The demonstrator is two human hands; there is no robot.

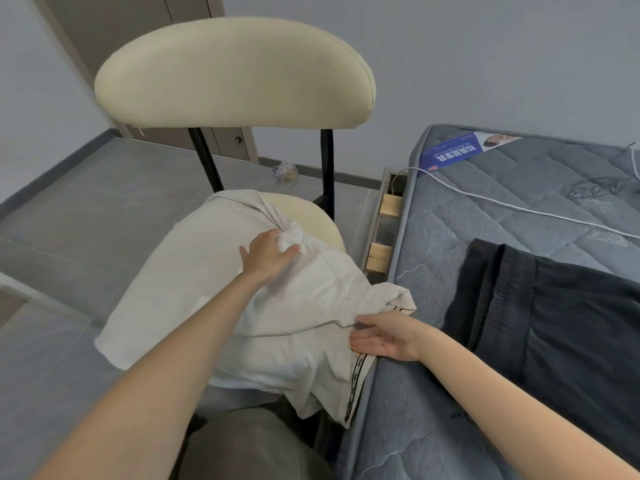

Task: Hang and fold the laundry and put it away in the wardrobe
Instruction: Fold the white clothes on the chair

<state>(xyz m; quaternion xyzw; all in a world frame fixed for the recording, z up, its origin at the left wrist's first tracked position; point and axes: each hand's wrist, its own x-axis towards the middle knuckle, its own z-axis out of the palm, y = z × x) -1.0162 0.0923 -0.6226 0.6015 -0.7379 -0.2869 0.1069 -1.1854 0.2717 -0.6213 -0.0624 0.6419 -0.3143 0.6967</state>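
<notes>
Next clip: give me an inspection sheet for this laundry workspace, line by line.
Surface: cream chair beside a bare grey mattress.
Job's things: white shirt heaped on the chair seat, its edge reaching the mattress; dark garment flat on the mattress.
Clutter: plastic bag on the floor by the wall.
Hands: left hand pinches a bunch of the shirt; right hand, fingers straight, touches its edge.
Cables: white cable across the mattress.
Surroundings: grey walls, brown doors behind the chair.
</notes>
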